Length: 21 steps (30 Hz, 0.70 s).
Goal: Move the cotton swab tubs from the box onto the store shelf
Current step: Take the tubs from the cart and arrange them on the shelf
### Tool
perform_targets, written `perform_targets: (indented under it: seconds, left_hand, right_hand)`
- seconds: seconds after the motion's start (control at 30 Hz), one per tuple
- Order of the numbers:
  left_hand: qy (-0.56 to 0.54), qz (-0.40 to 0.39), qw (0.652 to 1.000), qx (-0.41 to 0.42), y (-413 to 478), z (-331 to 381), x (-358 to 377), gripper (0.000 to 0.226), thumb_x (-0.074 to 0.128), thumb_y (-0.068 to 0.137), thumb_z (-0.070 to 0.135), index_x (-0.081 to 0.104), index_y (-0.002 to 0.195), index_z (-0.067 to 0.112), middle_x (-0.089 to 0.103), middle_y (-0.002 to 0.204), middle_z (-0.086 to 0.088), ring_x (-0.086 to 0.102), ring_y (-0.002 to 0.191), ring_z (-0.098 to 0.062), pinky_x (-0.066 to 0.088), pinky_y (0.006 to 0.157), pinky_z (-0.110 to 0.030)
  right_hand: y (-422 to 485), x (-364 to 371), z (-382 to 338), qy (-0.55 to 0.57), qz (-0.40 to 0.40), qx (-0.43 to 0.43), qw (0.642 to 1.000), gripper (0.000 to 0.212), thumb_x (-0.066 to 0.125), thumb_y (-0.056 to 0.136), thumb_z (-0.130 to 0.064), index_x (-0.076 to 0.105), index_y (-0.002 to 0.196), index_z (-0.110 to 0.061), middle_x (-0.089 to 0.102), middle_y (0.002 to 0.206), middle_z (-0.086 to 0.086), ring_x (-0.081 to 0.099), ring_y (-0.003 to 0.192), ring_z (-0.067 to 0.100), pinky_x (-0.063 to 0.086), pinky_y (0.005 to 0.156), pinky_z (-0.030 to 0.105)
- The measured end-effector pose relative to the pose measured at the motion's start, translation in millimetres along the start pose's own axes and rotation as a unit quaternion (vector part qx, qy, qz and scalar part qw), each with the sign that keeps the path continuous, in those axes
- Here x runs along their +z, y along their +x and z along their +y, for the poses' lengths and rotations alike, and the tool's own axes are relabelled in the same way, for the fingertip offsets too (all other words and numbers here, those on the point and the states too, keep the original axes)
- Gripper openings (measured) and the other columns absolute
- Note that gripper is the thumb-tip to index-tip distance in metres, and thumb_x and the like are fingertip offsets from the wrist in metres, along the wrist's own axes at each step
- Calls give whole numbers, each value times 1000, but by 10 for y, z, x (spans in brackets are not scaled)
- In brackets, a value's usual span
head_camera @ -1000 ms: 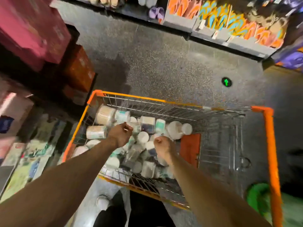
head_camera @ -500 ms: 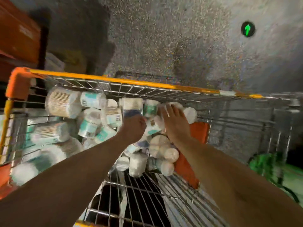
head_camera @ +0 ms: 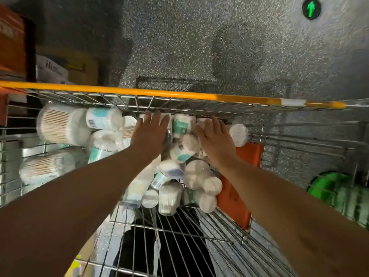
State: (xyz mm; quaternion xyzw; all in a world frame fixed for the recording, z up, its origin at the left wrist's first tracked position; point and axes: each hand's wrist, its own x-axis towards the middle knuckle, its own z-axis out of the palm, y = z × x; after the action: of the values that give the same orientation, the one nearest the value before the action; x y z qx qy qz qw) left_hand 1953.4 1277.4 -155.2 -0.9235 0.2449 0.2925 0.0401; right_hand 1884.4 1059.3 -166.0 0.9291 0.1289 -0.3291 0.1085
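Note:
Several cotton swab tubs lie heaped in a wire trolley with an orange rim [head_camera: 179,94]. A big tub [head_camera: 61,124] lies at the far left, and a teal-labelled tub [head_camera: 181,124] sits between my hands. My left hand [head_camera: 149,134] lies flat over the heap with fingers straight, reaching toward the far wall of the trolley. My right hand [head_camera: 215,138] lies beside it, fingers straight, resting on tubs near a white lid [head_camera: 238,134]. Neither hand grips a tub.
An orange plastic panel [head_camera: 237,188] stands at the heap's right side. Speckled grey floor [head_camera: 199,47] lies beyond the trolley, with a green arrow marker [head_camera: 311,8]. Boxes [head_camera: 52,70] stand at the left, and a green striped object [head_camera: 343,196] sits at the right.
The view has dipped closer into the trolley. Both hands have reached further forward over the tubs, and the left hand's fingers have straightened from a curl.

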Motion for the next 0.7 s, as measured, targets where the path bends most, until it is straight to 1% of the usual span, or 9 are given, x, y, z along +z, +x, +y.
perform_targets:
  seconds: [0.07,0.1,0.23,0.33,0.43,0.53,0.63,0.67,0.7]
  left_hand:
    - [19,-17,1000,-9,57,26,18,92,65,90,45,12,159,15,27,157,-15,32,140,-41,37,110,-52]
    - [34,-23,999,-11,79,55,15,94,67,89,43,10,159,14,28,155,-16,33,139,-41,37,110,-51]
    - [114,-7,993,10,151,122,77,84,66,89,30,18,156,12,38,149,-20,40,133,-40,36,109,-49]
    - [142,10,989,25,150,90,81,93,76,78,37,27,152,11,48,138,-20,47,125,-38,40,104,-48]
    - [147,35,987,57,67,26,-17,107,82,69,49,27,151,7,47,134,-20,50,117,-35,43,98,-45]
    - [110,37,990,77,-72,-20,-127,115,83,67,55,23,153,7,40,139,-22,50,116,-37,45,98,-45]
    - [43,68,996,48,-332,-70,-306,115,86,56,60,36,147,12,47,130,-18,56,105,-36,52,84,-44]
    - [20,72,996,43,-412,-84,-368,114,86,56,60,37,147,12,47,129,-17,56,106,-36,53,83,-45]
    - [1,71,997,33,-499,-98,-448,114,84,60,61,33,149,13,45,132,-18,54,111,-37,53,85,-46]
  right_hand:
    - [-62,-38,-3,-2,-33,0,999,115,85,70,-47,15,156,-14,20,157,28,21,145,51,12,123,59]
    - [-92,-60,-16,4,-40,-2,999,116,84,70,-52,14,156,-15,18,158,29,19,145,50,10,124,58]
    - [-163,-69,-112,43,-37,-5,998,119,83,69,-58,15,156,-13,19,159,29,23,144,48,15,123,55]
    - [-238,-77,-166,55,-27,1,998,122,82,67,-61,15,157,-13,21,157,27,26,141,46,17,122,55]
    - [-306,-144,-197,73,-38,7,997,122,81,67,-64,15,157,-15,24,156,25,27,140,46,18,122,56]
    - [-419,-229,-204,81,-41,24,996,122,79,67,-67,16,158,-17,27,153,23,29,137,45,21,120,56]
    - [-592,-404,-258,78,-32,37,996,121,77,69,-69,16,158,-15,27,154,24,29,140,46,21,120,57]
    - [-642,-451,-289,79,-27,40,996,121,77,69,-70,17,158,-15,29,154,25,29,139,47,21,120,58]
    - [-706,-545,-326,86,-16,46,995,121,76,68,-71,16,158,-15,32,152,24,31,138,47,21,120,58]
